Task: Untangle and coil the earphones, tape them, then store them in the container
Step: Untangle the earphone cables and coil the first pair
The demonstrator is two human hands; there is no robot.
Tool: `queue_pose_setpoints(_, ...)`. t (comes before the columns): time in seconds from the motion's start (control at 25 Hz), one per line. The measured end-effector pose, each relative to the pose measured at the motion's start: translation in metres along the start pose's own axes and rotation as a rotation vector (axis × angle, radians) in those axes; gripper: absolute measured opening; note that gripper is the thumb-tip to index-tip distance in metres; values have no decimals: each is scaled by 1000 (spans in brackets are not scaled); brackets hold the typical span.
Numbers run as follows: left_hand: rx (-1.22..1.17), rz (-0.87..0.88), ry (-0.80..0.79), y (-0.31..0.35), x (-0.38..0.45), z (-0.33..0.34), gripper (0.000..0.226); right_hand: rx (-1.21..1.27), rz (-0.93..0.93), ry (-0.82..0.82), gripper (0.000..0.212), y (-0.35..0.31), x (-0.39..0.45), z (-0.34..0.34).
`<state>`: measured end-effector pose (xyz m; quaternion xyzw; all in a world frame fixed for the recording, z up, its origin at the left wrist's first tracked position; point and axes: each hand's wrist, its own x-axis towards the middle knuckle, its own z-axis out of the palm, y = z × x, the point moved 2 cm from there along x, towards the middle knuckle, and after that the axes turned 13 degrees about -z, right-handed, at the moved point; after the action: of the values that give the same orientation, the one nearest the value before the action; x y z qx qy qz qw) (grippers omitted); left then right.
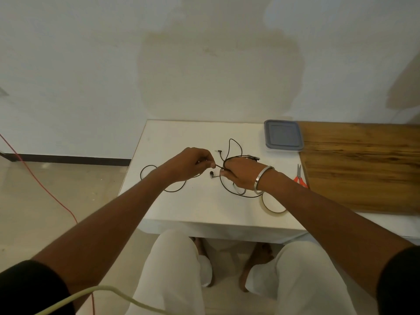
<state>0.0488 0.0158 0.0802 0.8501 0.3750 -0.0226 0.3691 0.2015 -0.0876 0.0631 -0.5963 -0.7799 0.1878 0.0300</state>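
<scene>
Black wired earphones (229,146) lie in loose loops on the white table (181,205). My left hand (191,163) pinches the cable between thumb and fingers. My right hand (241,172), with a metal bangle on the wrist, grips a bundle of loops wound around it. A short taut stretch of cable runs between the two hands. One earbud (211,174) hangs just below them, and the jack plug (218,151) rests on the table behind. A roll of tape (271,204) lies partly under my right forearm. The container (283,135), its grey lid on, stands at the back right.
Red-handled scissors (300,177) lie at the edge of a wooden board (363,164) covering the right side. A red cord (34,178) crosses the floor at left. A pale cable (109,292) hangs near the camera. My knees are under the table's front edge.
</scene>
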Motion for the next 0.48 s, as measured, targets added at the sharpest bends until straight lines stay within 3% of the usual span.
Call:
queue_pose_setpoints(0.24,-45,39,78,-1,0,-13,9,114,-18,-89,39,0,-4,7)
queue_pose_setpoints(0.36,-128,54,120,-2,-1,-15,7,473,-18,-95,40,-13,-3,4)
queue_pose_setpoints(0.48,-268,10,137,-6,-1,-9,11,1025,-41,-20,40,-34,0,-6)
